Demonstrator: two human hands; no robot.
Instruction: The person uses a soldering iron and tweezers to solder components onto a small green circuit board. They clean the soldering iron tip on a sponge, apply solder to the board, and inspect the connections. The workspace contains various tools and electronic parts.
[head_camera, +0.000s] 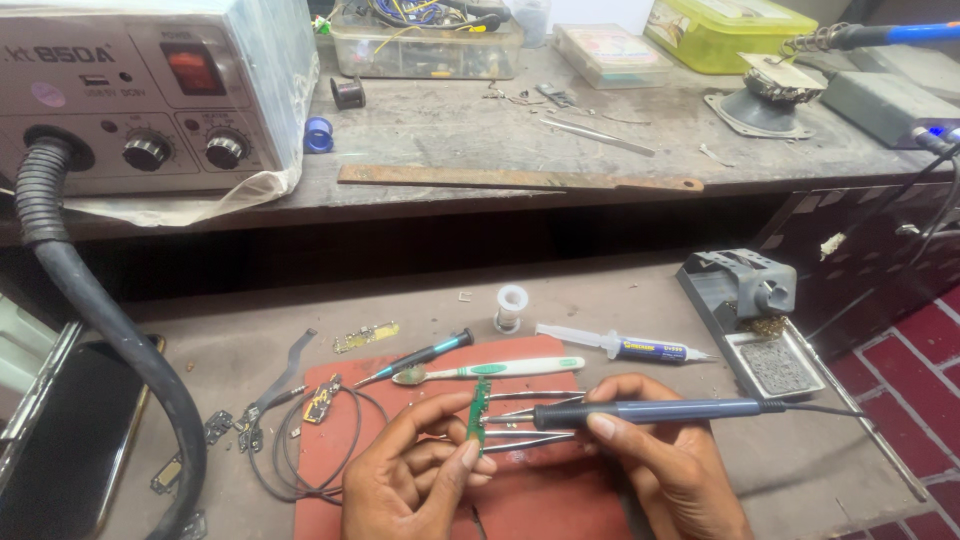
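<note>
left hand (415, 480) pinches thin green circuit strip (478, 408) | right hand (665, 460) grips slim soldering iron (650, 410), steel tweezers (530, 425)

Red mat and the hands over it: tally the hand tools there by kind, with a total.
Soldering iron, in the right hand: 1
Tweezers: 1
Small green circuit board, in the left hand: 1
Toothbrush: 1
Screwdriver: 1
Total: 5, on or above the red mat.
</note>
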